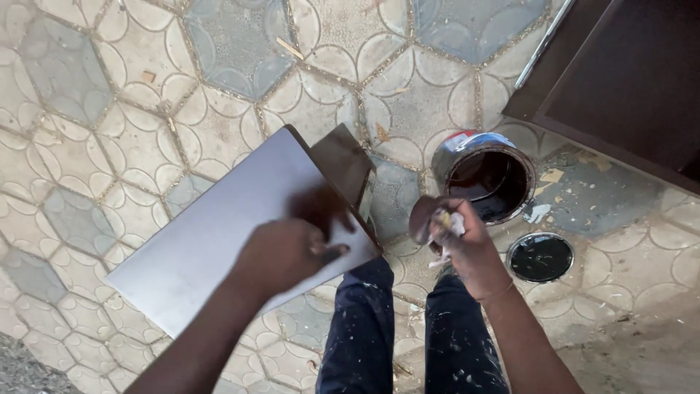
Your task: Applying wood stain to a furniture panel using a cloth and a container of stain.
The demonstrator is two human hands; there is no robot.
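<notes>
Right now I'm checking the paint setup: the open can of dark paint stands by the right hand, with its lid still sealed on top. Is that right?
Not quite. The paint can stands open by the right hand, but its lid is off, lying flat on the tiled floor beside the can. The head view shows this.

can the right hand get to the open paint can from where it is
Probably yes. The right hand, gripping a stained rag, sits just below the open paint can, and nothing lies between them. The can's lid rests off to the side on the floor.
</notes>
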